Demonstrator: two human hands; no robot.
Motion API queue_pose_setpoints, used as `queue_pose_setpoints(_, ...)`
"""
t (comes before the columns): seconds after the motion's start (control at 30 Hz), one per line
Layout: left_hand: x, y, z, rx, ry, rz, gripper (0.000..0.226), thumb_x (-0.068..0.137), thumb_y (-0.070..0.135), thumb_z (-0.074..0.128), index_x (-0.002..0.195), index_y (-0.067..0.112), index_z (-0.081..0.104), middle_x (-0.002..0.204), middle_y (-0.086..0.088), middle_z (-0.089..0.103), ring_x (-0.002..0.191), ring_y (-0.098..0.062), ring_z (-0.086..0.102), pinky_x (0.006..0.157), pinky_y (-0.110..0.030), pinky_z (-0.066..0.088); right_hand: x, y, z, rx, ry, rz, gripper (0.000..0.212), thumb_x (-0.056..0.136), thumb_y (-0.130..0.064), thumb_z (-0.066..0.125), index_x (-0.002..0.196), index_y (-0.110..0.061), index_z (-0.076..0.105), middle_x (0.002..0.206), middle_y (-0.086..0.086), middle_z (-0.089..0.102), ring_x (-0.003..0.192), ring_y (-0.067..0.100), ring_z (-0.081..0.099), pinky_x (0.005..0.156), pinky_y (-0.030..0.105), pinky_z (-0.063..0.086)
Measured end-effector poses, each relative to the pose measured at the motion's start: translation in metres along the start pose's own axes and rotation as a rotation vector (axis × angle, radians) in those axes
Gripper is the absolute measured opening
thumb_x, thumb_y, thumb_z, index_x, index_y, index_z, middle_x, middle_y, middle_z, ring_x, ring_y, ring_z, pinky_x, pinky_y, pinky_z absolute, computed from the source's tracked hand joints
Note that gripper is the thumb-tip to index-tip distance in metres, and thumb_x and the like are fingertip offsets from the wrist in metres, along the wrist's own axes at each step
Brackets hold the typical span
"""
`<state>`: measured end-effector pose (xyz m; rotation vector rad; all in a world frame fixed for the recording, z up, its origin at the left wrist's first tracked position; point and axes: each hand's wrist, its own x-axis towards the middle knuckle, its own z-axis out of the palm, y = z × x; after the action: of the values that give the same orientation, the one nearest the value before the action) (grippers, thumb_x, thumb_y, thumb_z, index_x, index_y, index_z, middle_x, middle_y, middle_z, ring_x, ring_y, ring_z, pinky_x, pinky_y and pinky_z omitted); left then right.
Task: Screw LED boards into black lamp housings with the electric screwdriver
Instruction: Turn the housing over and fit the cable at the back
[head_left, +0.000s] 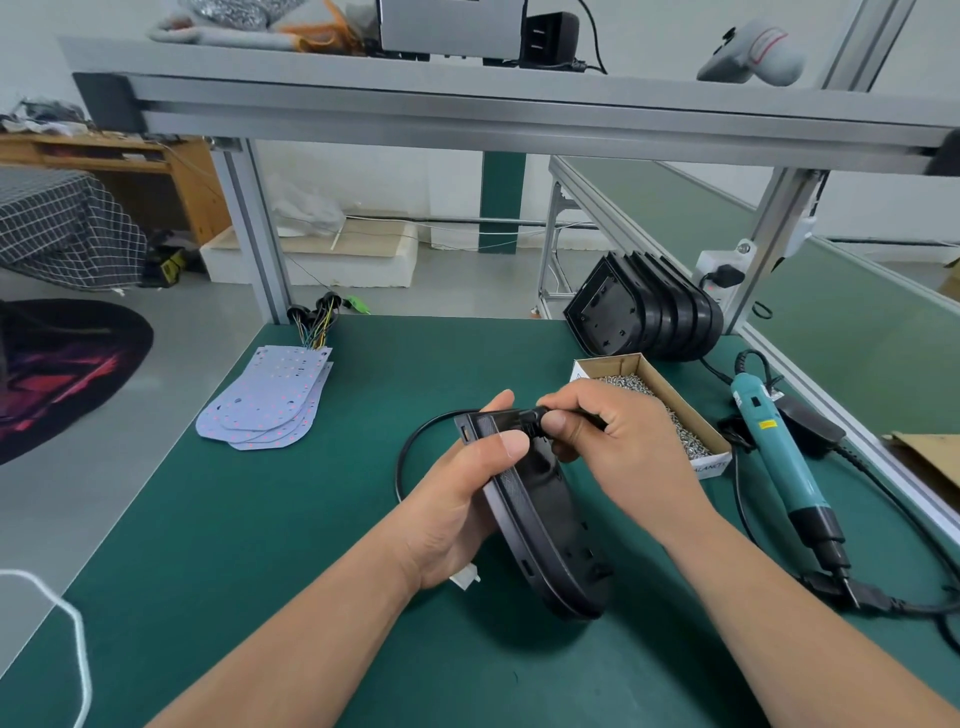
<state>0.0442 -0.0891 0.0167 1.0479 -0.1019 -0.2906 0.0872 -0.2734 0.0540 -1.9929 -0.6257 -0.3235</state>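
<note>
My left hand (462, 493) grips a black lamp housing (540, 525) on edge above the green mat, thumb on its rim. My right hand (618, 441) pinches a black cable grommet (532, 418) at the housing's top end; its black cable (415, 447) loops off to the left. A small white connector (466, 578) shows below my left palm. White LED boards (270, 400) lie stacked at the left with coloured wires. The teal electric screwdriver (779, 452) lies on the mat at the right, untouched. A cardboard box of screws (675, 410) sits behind my right hand.
Several black housings (644, 312) lean in a row at the back right. The screwdriver's cord (893, 603) trails along the right side. Aluminium frame posts (254, 234) rise at the table's back corners. The green mat (260, 545) covers the table.
</note>
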Motion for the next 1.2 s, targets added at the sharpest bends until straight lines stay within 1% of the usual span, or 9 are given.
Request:
queue_pose_setpoints(0.17,0.001,-0.001,-0.002,0.01,0.018,-0.002,0.096,0.072,0.04,0.081,0.158,0.032,0.039,0.144,-0.006,0.068,0.135,-0.027,0.063,0.104,-0.043,0.056,0.001,-0.002,0.001,-0.037,0.017,-0.022,0.009,0.096,-0.023,0.069,0.094,-0.022,0.078,0.077,-0.006,0.07,0.07,0.016,0.066,0.066,0.033,0.054)
queue_pose_setpoints(0.23,0.001,-0.002,-0.002,0.006,0.01,-0.004,0.094,0.075,0.039,0.08,0.158,0.031,0.038,0.144,-0.007,0.067,0.135,-0.028,0.063,0.105,-0.044,0.055,0.002,-0.002,0.0,0.005,0.004,-0.001,0.009,0.096,-0.019,0.071,0.095,-0.024,0.078,0.077,-0.008,0.072,0.068,0.014,0.068,0.065,0.027,0.054)
queue_pose_setpoints(0.33,0.001,-0.002,-0.003,-0.013,-0.009,-0.006,0.089,0.081,0.037,0.078,0.158,0.03,0.035,0.143,-0.011,0.068,0.133,-0.032,0.065,0.103,-0.044,0.056,0.0,-0.002,-0.004,0.053,-0.06,0.031,0.029,0.097,-0.006,0.073,0.101,-0.036,0.075,0.077,-0.011,0.074,0.069,0.01,0.072,0.07,0.014,0.053)
queue_pose_setpoints(0.47,0.003,-0.004,-0.006,-0.02,-0.008,-0.018,0.092,0.08,0.039,0.08,0.159,0.031,0.034,0.142,-0.011,0.069,0.133,-0.031,0.064,0.103,-0.044,0.056,-0.001,-0.001,-0.009,0.079,-0.104,0.058,0.042,0.097,-0.003,0.072,0.101,-0.045,0.074,0.079,-0.006,0.076,0.071,0.011,0.074,0.074,0.018,0.056)
queue_pose_setpoints(0.6,0.005,-0.005,-0.006,-0.055,-0.035,-0.026,0.093,0.083,0.037,0.077,0.161,0.03,0.028,0.139,-0.021,0.068,0.132,-0.038,0.064,0.101,-0.044,0.058,-0.001,0.0,-0.008,0.228,-0.123,0.138,0.031,0.097,-0.006,0.069,0.102,-0.035,0.077,0.079,0.006,0.076,0.07,0.017,0.073,0.071,0.028,0.061)
queue_pose_setpoints(0.77,0.006,-0.006,-0.006,-0.061,-0.059,-0.023,0.095,0.083,0.038,0.078,0.161,0.031,0.025,0.136,-0.023,0.069,0.129,-0.039,0.066,0.102,-0.045,0.058,-0.004,0.002,-0.005,0.307,-0.115,0.172,0.015,0.093,-0.018,0.066,0.104,-0.022,0.075,0.073,0.003,0.072,0.066,0.015,0.07,0.067,0.022,0.056)
queue_pose_setpoints(0.9,0.006,-0.006,-0.006,-0.07,-0.049,-0.02,0.089,0.083,0.036,0.078,0.158,0.028,0.031,0.132,-0.022,0.071,0.125,-0.036,0.068,0.099,-0.044,0.059,-0.007,0.004,-0.001,0.232,-0.064,0.125,0.017,0.099,-0.006,0.068,0.105,-0.021,0.074,0.07,0.002,0.07,0.065,0.016,0.066,0.07,0.024,0.054)
queue_pose_setpoints(1.03,0.005,-0.005,-0.006,-0.063,-0.041,-0.013,0.088,0.084,0.037,0.077,0.159,0.029,0.031,0.134,-0.015,0.072,0.125,-0.031,0.069,0.095,-0.039,0.06,-0.007,0.002,0.0,0.113,-0.055,0.077,0.022,0.1,-0.002,0.068,0.104,-0.022,0.074,0.071,-0.002,0.071,0.066,0.012,0.068,0.071,0.016,0.051)
queue_pose_setpoints(1.2,0.005,-0.005,-0.006,-0.051,-0.039,-0.007,0.089,0.083,0.038,0.076,0.159,0.029,0.031,0.133,-0.016,0.072,0.124,-0.032,0.07,0.096,-0.04,0.06,-0.008,0.0,-0.002,0.179,-0.047,0.092,0.021,0.099,0.0,0.067,0.102,-0.02,0.074,0.07,0.001,0.07,0.065,0.012,0.066,0.07,0.017,0.052)
